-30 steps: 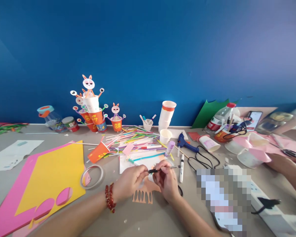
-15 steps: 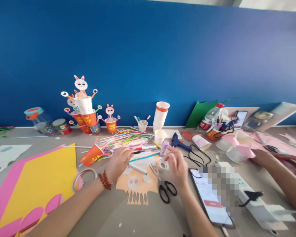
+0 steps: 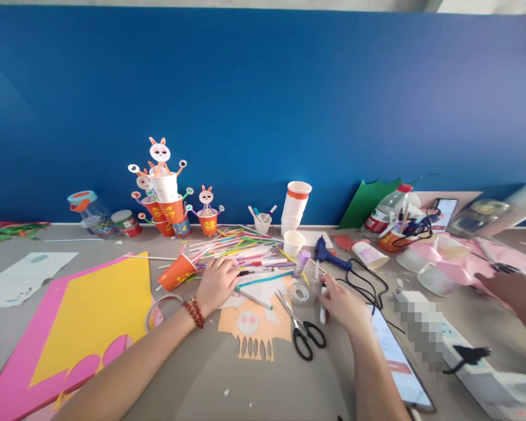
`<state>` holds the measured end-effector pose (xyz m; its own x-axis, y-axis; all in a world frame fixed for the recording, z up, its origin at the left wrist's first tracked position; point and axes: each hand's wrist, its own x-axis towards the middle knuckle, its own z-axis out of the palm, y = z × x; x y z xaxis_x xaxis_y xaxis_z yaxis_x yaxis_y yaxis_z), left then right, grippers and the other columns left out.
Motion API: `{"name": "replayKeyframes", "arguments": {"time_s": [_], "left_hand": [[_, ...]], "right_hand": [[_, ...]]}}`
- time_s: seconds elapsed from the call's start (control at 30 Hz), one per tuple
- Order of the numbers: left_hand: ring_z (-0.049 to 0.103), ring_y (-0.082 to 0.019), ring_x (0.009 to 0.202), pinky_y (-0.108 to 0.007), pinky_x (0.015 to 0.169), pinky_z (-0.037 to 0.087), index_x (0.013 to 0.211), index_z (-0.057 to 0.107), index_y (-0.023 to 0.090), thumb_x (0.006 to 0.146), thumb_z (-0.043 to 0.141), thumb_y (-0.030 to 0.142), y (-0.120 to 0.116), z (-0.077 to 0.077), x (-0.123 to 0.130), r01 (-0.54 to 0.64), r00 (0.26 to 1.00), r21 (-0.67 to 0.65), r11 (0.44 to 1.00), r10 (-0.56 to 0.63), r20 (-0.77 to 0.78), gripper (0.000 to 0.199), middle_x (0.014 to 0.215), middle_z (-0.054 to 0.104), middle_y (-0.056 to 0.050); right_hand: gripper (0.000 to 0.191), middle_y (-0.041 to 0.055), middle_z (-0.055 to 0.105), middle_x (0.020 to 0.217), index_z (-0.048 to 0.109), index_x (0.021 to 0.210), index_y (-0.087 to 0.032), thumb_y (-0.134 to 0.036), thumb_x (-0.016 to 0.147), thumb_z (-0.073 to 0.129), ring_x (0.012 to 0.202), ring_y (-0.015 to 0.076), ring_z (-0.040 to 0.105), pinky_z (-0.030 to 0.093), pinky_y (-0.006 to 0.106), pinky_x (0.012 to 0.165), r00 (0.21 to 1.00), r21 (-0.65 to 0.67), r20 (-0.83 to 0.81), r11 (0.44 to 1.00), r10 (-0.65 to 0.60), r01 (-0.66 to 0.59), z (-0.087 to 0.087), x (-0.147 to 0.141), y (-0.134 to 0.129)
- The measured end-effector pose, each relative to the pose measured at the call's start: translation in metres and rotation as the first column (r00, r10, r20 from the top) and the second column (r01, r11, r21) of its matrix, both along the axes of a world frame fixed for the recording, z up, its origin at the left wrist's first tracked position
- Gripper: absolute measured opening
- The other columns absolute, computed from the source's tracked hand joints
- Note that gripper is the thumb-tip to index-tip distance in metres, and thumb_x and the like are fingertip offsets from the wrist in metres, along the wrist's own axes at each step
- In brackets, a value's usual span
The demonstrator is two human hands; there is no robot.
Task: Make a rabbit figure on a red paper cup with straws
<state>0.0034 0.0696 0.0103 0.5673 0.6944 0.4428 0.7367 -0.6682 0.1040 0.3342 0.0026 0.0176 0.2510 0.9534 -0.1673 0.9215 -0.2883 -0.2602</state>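
My right hand (image 3: pixel 344 301) rests low over the table right of the scissors, its fingers closed on a white marker (image 3: pixel 323 310) with a dark end. Beside the coloured sticks, my left hand (image 3: pixel 217 285) has its fingers apart, near a teal-ended marker (image 3: pixel 256 298) and a dark-tipped one. Between my hands lie a peach paper sheet (image 3: pixel 228 327) with cut-out shapes, a small white face disc (image 3: pixel 248 321) with pink spots, open black-handled scissors (image 3: pixel 304 336) and a tape roll (image 3: pixel 301 293). A purple glue stick (image 3: pixel 302 262) stands behind the tape.
Coloured sticks (image 3: pixel 232 245) spread behind my left hand, beside a tipped orange cup (image 3: pixel 177 273). Rabbit-faced cups (image 3: pixel 170 210) stand by the wall. Right are a blue glue gun (image 3: pixel 331 256) with cable, a phone (image 3: pixel 398 356), a power strip (image 3: pixel 460 356) and another person's hand (image 3: pixel 504 289).
My right hand has moved down and right, lowering to the table with the white marker in its fingers. My left hand is lower over the sticks. The view has shifted left.
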Motion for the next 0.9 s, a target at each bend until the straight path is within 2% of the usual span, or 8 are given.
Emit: {"name": "replayKeyframes", "arguments": {"time_s": [0.17, 0.23, 0.3, 0.37, 0.47, 0.6, 0.73, 0.9], "left_hand": [[0.055, -0.026, 0.112, -0.045, 0.098, 0.040, 0.105, 0.070, 0.022, 0.096, 0.053, 0.022, -0.015, 0.014, -0.013, 0.072, 0.988, -0.015, 0.997, -0.070, 0.141, 0.018, 0.115, 0.066, -0.008], [0.056, -0.025, 0.111, -0.044, 0.098, 0.041, 0.105, 0.068, 0.022, 0.098, 0.051, 0.021, -0.027, 0.021, -0.016, 0.126, 0.971, -0.025, 0.992, -0.118, 0.209, 0.019, 0.114, 0.066, -0.007], [0.055, -0.024, 0.114, -0.043, 0.100, 0.042, 0.113, 0.065, 0.023, 0.098, 0.049, 0.020, -0.042, 0.030, -0.015, 0.174, 0.953, -0.035, 0.984, -0.159, 0.259, 0.022, 0.117, 0.064, -0.008], [0.051, -0.025, 0.121, -0.044, 0.104, 0.040, 0.125, 0.058, 0.023, 0.099, 0.049, 0.022, -0.054, 0.037, -0.011, 0.200, 0.939, -0.034, 0.979, -0.182, 0.290, 0.027, 0.126, 0.060, -0.011], [0.046, -0.028, 0.127, -0.046, 0.108, 0.036, 0.139, 0.045, 0.022, 0.099, 0.051, 0.033, -0.063, 0.046, -0.004, 0.255, 0.935, -0.061, 0.965, -0.230, 0.271, 0.041, 0.137, 0.053, -0.014], [0.053, -0.026, 0.116, -0.045, 0.106, 0.036, 0.126, 0.053, 0.020, 0.100, 0.049, 0.042, -0.064, 0.048, 0.002, 0.322, 0.926, -0.161, 0.933, -0.274, 0.259, 0.034, 0.118, 0.064, -0.011], [0.059, -0.024, 0.092, -0.040, 0.092, 0.042, 0.093, 0.058, 0.018, 0.104, 0.035, 0.038, -0.066, 0.039, 0.003, 0.287, 0.951, -0.255, 0.923, -0.243, 0.191, 0.032, 0.093, 0.067, -0.008], [0.060, -0.023, 0.082, -0.033, 0.072, 0.042, 0.091, 0.055, 0.018, 0.105, 0.027, 0.042, -0.078, 0.031, 0.003, 0.213, 0.977, -0.398, 0.893, -0.183, 0.112, 0.040, 0.089, 0.067, -0.009]], "right_hand": [[0.021, -0.0015, 0.061, 0.060, 0.067, 0.094, -0.023, -0.031, 0.079, 0.056, 0.054, 0.0189, 0.057, 0.031, 0.027, 0.051, 0.923, 0.348, -0.371, 0.907, -0.099, 0.237, 0.002, 0.011, 0.000], [0.021, -0.0006, 0.057, 0.058, 0.068, 0.087, -0.021, -0.036, 0.077, 0.058, 0.050, 0.0175, 0.052, 0.032, 0.027, 0.048, 0.741, 0.516, -0.671, 0.735, 0.029, 0.439, 0.008, 0.010, -0.002], [0.023, 0.0019, 0.059, 0.061, 0.068, 0.087, -0.021, -0.039, 0.075, 0.060, 0.051, 0.0176, 0.052, 0.033, 0.027, 0.046, 0.404, 0.496, -0.862, 0.667, 0.305, 0.556, 0.016, -0.001, -0.006], [0.025, 0.0033, 0.062, 0.065, 0.069, 0.090, -0.024, -0.044, 0.076, 0.063, 0.053, 0.0182, 0.053, 0.032, 0.025, 0.043, 0.024, 0.391, -0.901, 0.788, 0.432, 0.477, 0.021, -0.023, -0.010], [0.025, -0.0009, 0.059, 0.063, 0.067, 0.093, -0.026, -0.040, 0.074, 0.075, 0.051, 0.0146, 0.050, 0.033, 0.023, 0.045, -0.214, 0.344, -0.900, 0.920, 0.380, 0.185, 0.022, -0.069, -0.020], [0.023, -0.0036, 0.054, 0.063, 0.061, 0.084, -0.021, -0.035, 0.079, 0.078, 0.054, 0.0117, 0.051, 0.040, 0.025, 0.054, -0.199, 0.337, -0.926, 0.940, 0.320, -0.056, 0.016, -0.116, -0.029], [0.028, -0.0086, 0.043, 0.050, 0.055, 0.079, -0.020, -0.042, 0.085, 0.072, 0.043, 0.0069, 0.036, 0.030, 0.020, 0.045, -0.118, 0.271, -0.956, 0.962, 0.269, -0.005, 0.014, -0.130, -0.028], [0.038, -0.0127, 0.031, 0.040, 0.055, 0.072, -0.018, -0.052, 0.086, 0.068, 0.035, 0.0031, 0.018, 0.012, 0.017, 0.037, -0.043, 0.195, -0.980, 0.981, 0.195, -0.001, 0.012, -0.142, -0.023]]}}
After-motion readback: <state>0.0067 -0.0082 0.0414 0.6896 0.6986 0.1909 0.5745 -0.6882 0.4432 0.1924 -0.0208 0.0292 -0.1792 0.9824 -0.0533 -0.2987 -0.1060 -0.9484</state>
